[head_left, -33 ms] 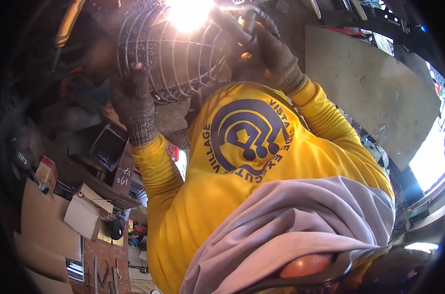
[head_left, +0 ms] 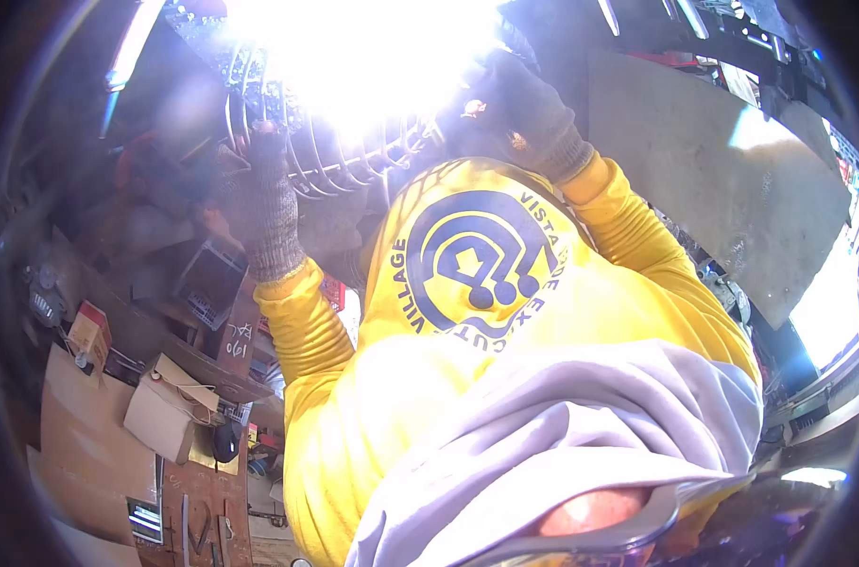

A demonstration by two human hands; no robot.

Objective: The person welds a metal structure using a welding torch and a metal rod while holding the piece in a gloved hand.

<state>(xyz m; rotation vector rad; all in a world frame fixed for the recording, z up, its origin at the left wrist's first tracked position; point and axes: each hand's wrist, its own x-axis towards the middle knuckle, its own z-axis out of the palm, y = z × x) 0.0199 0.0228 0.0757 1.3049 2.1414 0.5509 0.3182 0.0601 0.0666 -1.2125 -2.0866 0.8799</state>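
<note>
Head view: left hand (head_left: 264, 203) gloved, clamped on wire cage (head_left: 340, 156) at chest height; right hand (head_left: 515, 109) gloved, closed around something lost in white glare. Sparks could likely scorch yellow sleeves (head_left: 302, 326), being so near.

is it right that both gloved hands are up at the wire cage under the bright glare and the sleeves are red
Not quite: the sleeves are yellow, not red. The head view shows the left hand and right hand, both gloved, up at the wire cage under the bright glare.
</note>
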